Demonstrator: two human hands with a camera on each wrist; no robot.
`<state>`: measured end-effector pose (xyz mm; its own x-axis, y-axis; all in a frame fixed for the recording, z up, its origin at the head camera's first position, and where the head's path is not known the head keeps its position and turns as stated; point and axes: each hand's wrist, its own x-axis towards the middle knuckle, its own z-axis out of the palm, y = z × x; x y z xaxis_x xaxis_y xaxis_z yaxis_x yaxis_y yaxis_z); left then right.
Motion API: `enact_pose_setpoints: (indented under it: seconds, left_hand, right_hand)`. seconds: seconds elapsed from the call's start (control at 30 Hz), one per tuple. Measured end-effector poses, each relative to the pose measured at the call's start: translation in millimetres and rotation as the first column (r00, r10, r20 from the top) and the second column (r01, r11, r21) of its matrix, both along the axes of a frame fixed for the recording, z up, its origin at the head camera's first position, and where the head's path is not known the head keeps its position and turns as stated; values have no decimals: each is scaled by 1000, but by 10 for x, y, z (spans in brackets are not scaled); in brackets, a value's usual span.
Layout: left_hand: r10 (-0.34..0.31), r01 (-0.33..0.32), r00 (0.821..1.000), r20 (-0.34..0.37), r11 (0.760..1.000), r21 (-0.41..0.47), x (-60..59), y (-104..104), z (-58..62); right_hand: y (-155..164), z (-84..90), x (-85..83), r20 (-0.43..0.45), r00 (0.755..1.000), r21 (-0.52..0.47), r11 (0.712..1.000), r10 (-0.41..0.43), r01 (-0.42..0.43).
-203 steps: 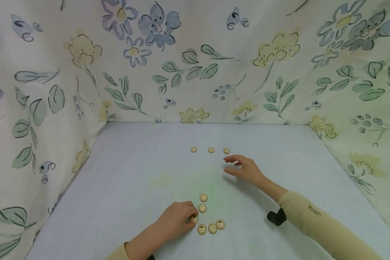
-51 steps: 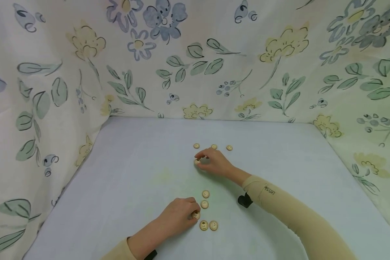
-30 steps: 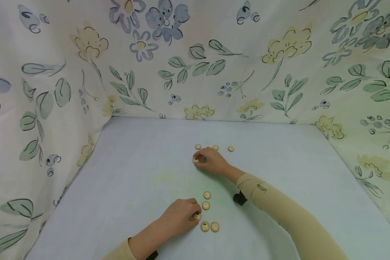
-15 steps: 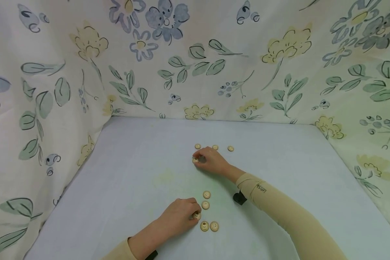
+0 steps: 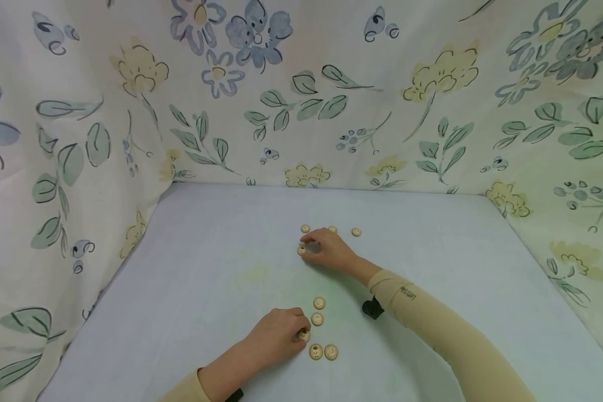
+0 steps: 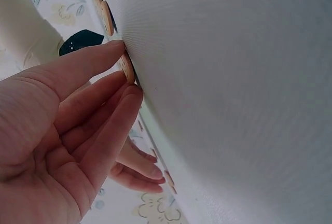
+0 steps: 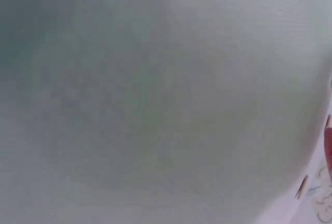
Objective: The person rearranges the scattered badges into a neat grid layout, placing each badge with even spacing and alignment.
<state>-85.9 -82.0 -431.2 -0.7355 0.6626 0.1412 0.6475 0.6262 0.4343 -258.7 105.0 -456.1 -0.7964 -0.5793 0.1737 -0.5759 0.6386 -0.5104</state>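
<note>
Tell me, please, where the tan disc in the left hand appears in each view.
Head: tan disc low, near the middle, pinched by the left hand.
Left wrist: tan disc above and left of centre.
Right wrist: not in it.
Shared landmark: floral curtain, in all three views.

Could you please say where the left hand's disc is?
In the head view, the disc is pinched by the left hand, below centre, above-left of a dark-topped disc.
</note>
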Motion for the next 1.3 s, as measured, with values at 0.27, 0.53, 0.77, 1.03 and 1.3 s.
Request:
enact_pose_setpoints:
  seconds: [0.27, 0.53, 0.77, 1.03, 1.3]
  left_hand:
    - [-4, 4, 1000, -2, 1000, 0, -2, 1, -24]
    - [3, -3, 1000, 7, 1000, -1, -2, 5, -14]
    - [6, -6, 1000, 13, 1000, -12, 5, -4, -5]
    - [-1, 1, 1000, -5, 1000, 3, -7, 8, -1]
    - [5, -5, 1000, 8, 1000, -4, -12, 10, 5]
  right_hand:
    - [102, 88, 97, 7, 1000, -133, 991, -8, 9]
    - [223, 107, 276, 45, 999, -197, 980, 19, -10]
    - [298, 82, 430, 70, 996, -198, 979, 50, -35]
    - [408, 65, 697, 80, 994, -217, 975, 72, -53]
    - [512, 37, 973, 61, 991, -250, 963, 119, -100]
